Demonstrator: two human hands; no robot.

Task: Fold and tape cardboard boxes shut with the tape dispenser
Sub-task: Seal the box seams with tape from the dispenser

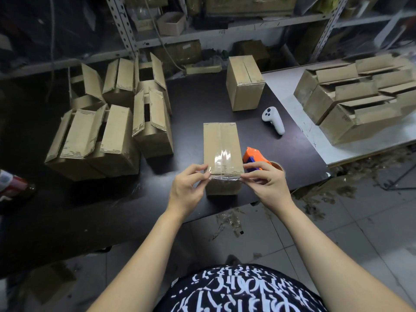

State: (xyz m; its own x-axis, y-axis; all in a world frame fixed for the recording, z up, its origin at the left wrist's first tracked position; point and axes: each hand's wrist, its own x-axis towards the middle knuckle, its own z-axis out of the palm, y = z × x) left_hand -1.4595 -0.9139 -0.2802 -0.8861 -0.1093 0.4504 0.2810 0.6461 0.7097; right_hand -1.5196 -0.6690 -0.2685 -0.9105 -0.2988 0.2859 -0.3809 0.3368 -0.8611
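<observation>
1. Head view, item: closed cardboard box (221, 152), flaps folded flat, standing near the front edge of the black table (191, 104). A shiny band of clear tape runs along its centre seam.
2. Tape strip (222, 177): clear, stretched crosswise along the box's near top edge, between the two hands.
3. Left hand (188, 188): thumb and forefinger pinch the strip's left end at the box's near left corner; the other fingers are curled loosely.
4. Right hand (266, 182): thumb and forefinger pinch the strip's right end at the near right corner. Whether the strip already sticks to the cardboard along its full length cannot be told.
5. Tape dispenser (253, 157): orange and blue, lying on the table just beside the box's right side, behind the right hand, which partly hides it. Neither hand holds it.
6. White controller (272, 119): lying on the table beyond the dispenser, apart from the box.
7. Sealed box (245, 83): upright at the far side of the table, taped on top.
8. Open-flap boxes (117, 122): a cluster to the left on the table, flaps standing up, well apart from the hands.
9. Stacked boxes (355, 95): on the white table (299, 122) to the right, flaps loose.
10. Metal shelving (121, 30): behind the tables, holding cartons.
11. Cardboard and tape scraps (326, 194): scattered on the tiled floor at right.
</observation>
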